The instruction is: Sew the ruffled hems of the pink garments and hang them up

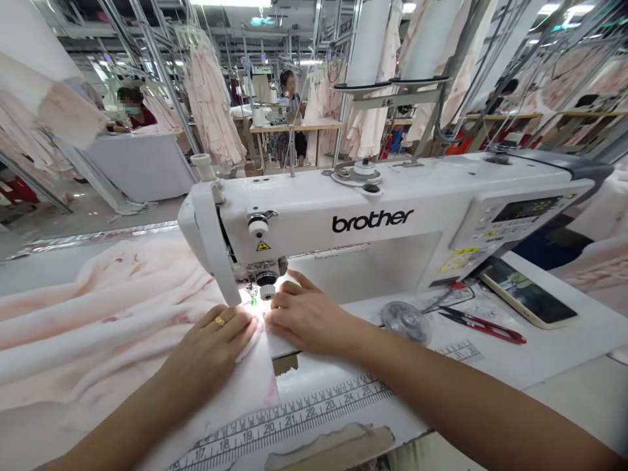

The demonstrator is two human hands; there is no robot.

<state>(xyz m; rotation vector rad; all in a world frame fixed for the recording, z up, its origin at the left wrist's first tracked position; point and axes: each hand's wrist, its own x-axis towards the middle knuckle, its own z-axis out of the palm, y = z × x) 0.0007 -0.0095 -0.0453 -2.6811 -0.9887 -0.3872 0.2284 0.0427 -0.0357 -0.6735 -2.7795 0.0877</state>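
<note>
Pale pink, faintly printed fabric (147, 288) spreads over the left of the sewing table and runs under the needle area of a white brother sewing machine (304, 203). My left hand (218, 333), with a gold ring on one finger, presses and grips the fabric just left of the presser foot (254, 294). The cloth bunches at its fingertips. Beside the needle on the right, my right hand (304, 317) has bent fingers closed at the fabric's edge, one finger reaching behind the foot. Its fingertips are partly hidden in the glare of the machine lamp.
A printed ruler scale (314, 409) runs along the table's front. To the right lie a clear bobbin-like disc (406, 322), red-handled thread snips (485, 325) and a phone (530, 294). Thread cones (367, 46) stand above. Behind, people work among hanging garments (210, 98).
</note>
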